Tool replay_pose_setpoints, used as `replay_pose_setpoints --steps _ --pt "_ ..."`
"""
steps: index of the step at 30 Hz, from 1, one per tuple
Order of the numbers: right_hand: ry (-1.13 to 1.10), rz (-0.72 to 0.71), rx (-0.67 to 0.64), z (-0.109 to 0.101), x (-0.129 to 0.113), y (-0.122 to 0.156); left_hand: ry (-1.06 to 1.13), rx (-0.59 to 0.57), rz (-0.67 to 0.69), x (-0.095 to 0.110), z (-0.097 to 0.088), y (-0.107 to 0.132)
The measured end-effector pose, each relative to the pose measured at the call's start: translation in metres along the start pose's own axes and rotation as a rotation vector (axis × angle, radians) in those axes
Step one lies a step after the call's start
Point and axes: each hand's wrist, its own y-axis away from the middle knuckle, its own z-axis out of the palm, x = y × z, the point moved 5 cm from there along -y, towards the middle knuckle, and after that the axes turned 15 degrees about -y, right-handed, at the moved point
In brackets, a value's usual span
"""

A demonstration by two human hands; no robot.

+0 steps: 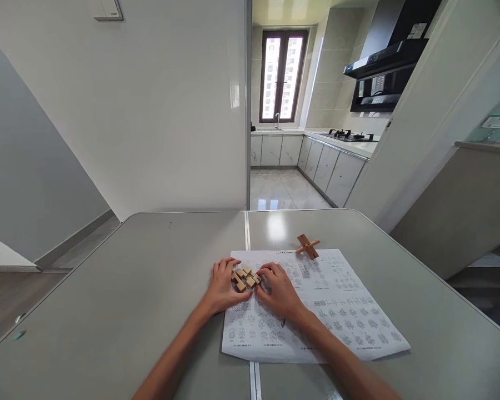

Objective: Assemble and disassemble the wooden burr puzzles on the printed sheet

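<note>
A light wooden interlocking puzzle point(245, 278) of several blocks sits low over a printed paper sheet point(266, 350). My left hand point(221, 286) grips its left side, with the thumb along the near edge and the fingers curled over the far side. From the right, my right hand point(277, 288) pinches the puzzle's end between thumb and fingers. Parts of the blocks are hidden behind the fingertips. Beyond the hands, a reddish-brown wooden cross-shaped piece point(307, 246) lies at the sheet's far edge.
Small line drawings of puzzles cover the sheet, which lies on a grey table point(158, 266) with a seam down its middle. A small green object point(19, 335) is near the table's left edge. Behind stand a white wall point(170, 111) and a kitchen doorway.
</note>
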Motion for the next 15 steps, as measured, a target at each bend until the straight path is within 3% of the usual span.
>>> replay_pose_setpoints --steps 9,15 --pt "-0.091 -0.063 -0.119 0.004 -0.004 0.003 0.035 -0.008 0.106 0.015 -0.004 0.004" --pt "-0.181 0.019 -0.056 0.001 -0.005 0.0 0.068 0.008 0.098 0.015 0.0 0.002"
